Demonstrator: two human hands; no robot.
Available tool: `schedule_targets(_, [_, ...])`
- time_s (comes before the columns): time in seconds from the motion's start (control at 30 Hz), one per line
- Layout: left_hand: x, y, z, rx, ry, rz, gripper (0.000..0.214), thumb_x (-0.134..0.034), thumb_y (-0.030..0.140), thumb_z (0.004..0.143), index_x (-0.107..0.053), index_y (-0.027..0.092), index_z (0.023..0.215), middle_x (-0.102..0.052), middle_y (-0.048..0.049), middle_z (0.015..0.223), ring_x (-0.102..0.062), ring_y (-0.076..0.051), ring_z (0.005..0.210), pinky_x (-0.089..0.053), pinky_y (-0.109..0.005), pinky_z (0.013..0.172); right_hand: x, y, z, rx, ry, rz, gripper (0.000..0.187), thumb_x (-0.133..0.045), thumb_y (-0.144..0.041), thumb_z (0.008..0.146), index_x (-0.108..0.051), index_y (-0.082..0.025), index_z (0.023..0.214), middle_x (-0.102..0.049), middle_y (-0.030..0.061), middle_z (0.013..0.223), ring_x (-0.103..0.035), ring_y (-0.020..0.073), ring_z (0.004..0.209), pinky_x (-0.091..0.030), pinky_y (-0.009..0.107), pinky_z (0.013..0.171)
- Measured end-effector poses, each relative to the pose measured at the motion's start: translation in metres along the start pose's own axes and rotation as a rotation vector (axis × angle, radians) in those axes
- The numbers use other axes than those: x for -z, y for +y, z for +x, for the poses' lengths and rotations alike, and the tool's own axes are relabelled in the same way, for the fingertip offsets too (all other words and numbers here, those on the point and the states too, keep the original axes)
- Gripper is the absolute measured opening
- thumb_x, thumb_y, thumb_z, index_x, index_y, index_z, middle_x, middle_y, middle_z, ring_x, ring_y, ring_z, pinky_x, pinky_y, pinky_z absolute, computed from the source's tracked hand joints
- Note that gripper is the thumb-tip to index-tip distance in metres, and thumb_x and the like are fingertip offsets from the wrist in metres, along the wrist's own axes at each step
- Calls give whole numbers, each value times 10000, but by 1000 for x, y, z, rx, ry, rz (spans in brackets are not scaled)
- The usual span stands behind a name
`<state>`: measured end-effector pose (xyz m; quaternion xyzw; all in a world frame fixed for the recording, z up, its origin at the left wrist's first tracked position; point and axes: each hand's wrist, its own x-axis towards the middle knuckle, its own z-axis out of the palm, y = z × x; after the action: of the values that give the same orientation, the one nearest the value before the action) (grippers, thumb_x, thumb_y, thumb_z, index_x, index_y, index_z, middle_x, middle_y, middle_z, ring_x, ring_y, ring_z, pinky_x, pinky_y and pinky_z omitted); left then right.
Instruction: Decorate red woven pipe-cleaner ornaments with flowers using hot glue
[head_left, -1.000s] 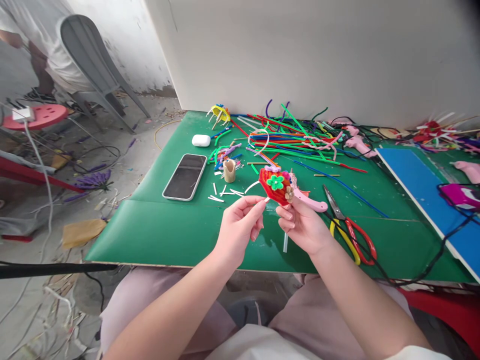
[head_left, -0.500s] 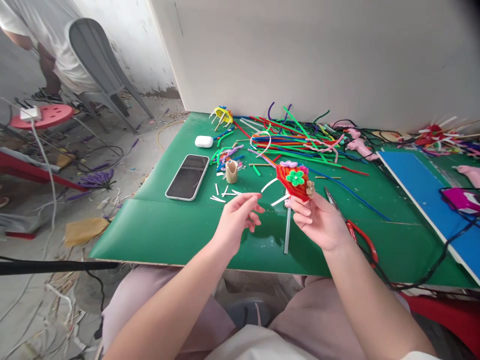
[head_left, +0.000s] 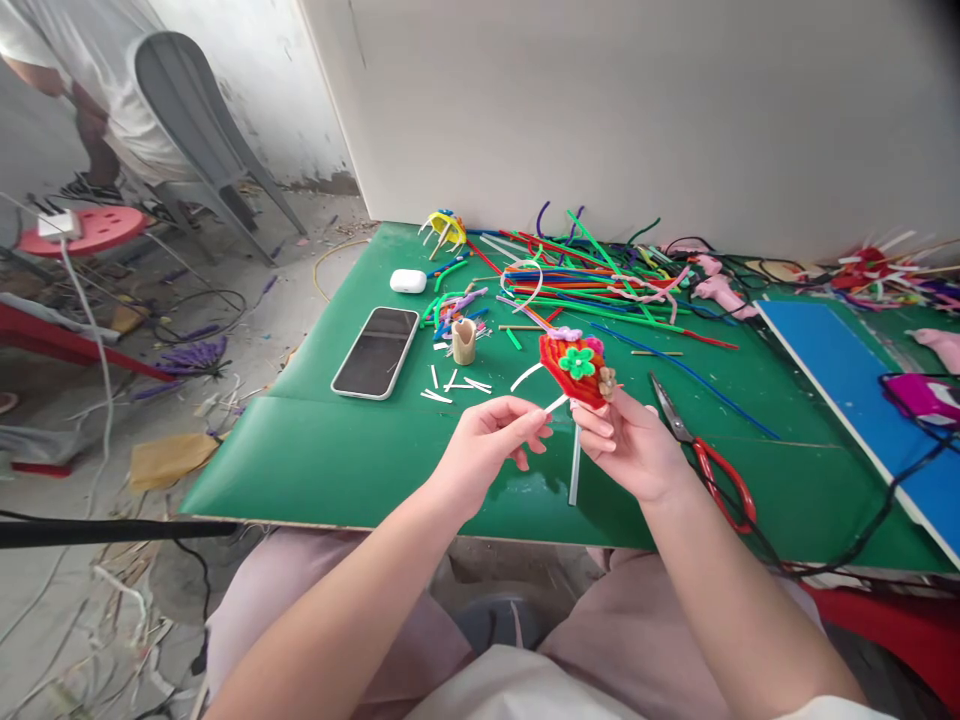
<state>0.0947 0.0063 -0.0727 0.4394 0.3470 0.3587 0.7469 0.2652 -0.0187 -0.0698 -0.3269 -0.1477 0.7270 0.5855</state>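
A red pipe-cleaner craft piece (head_left: 559, 360) is held up over the green table by my right hand (head_left: 634, 445), whose fingers close on its lower edge. Green, purple, pink and tan flowers decorate the piece, and white strips stick out from it. My left hand (head_left: 499, 440) pinches one white strip (head_left: 556, 404) at the lower left of the piece. A clear glue stick (head_left: 574, 470) shows below the piece, near my right fingers. Red-handled scissors (head_left: 705, 455) lie just right of my right hand.
A phone (head_left: 376, 352), a white earbud case (head_left: 408, 281) and a bamboo cup (head_left: 463, 343) lie on the left. Many pipe cleaners (head_left: 592, 285) are heaped at the back. Pink glue guns (head_left: 724, 297) and a blue board (head_left: 847, 400) are at right. A person sits beyond, at upper left.
My left hand has moved right and taken hold of a white strip. My right hand has shifted slightly left with the craft piece.
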Motion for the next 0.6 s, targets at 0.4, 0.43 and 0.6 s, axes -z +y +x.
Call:
schedule_targets(0.4, [-2,1,-1,-24,-26,155,282,-628,425,728,-619,146,766,-649,-35,763,-580,-117,662,-428,-188,496,-3,3,2,-43,19,34,206,-680,-256,714,-489,-178,704,-451,-74,553,-384,24,433,-311,106,343])
schedule_targets(0.43, [2,5,-1,-29,-40,223,309,-597,451,747,-624,146,786,-651,-41,780,-585,-126,683,-433,-194,506,-3,2,1,-47,19,42,200,-674,-251,716,-488,-178,701,-447,-75,550,-382,23,430,-310,106,343])
schedule_targets(0.6, [44,32,-4,-18,-279,922,345,-609,502,716,-678,209,884,-678,-24,845,-610,-165,779,-479,-229,630,-2,-4,-1,-61,-12,91,123,-594,-214,765,-488,-184,711,-416,-76,540,-377,23,427,-311,103,355])
